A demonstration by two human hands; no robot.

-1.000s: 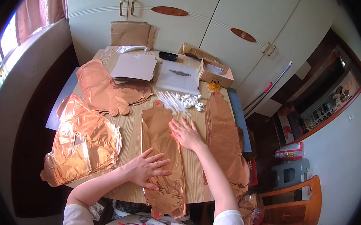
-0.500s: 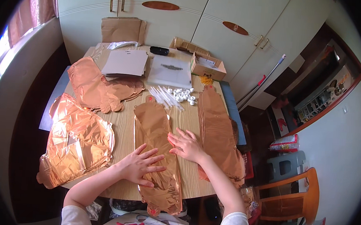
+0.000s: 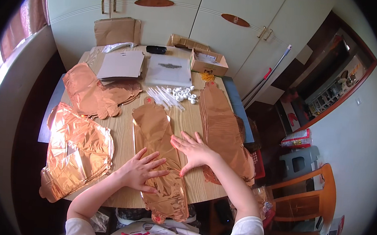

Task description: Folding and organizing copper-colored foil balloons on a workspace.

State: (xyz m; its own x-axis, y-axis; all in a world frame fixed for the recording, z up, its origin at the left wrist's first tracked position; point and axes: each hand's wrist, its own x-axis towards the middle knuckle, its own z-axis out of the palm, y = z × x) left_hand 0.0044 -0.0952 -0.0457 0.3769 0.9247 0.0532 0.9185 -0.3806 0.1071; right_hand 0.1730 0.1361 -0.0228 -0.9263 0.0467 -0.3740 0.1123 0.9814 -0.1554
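A long, flat copper-coloured foil balloon point(image 3: 152, 126) lies lengthwise in front of me, its surface wrinkled toward the near end. My left hand point(image 3: 141, 174) rests flat on its lower half with the fingers spread. Along the balloon's right edge, my right hand point(image 3: 195, 152) has its fingers stretched apart, the fingertips and thumb at that edge. Neither hand grips anything. To the left lies a shiny, creased foil balloon stack point(image 3: 88, 139), with another foil stack point(image 3: 81, 86) beyond it. A long foil stack point(image 3: 218, 124) lies to the right of my right hand.
White straws point(image 3: 163, 97) and small white plastic pieces point(image 3: 185, 93) lie past the middle balloon. Farther back are grey-white sheets point(image 3: 121, 65), a clear plastic case point(image 3: 167, 74), a black object point(image 3: 156, 49) and an open carton point(image 3: 209, 63). A wooden chair point(image 3: 327, 192) stands at the right.
The view has shifted slightly, so the table sits a little farther left. My right hand has spread wider, its thumb moving toward me along the balloon's edge. My left hand stays on the balloon.
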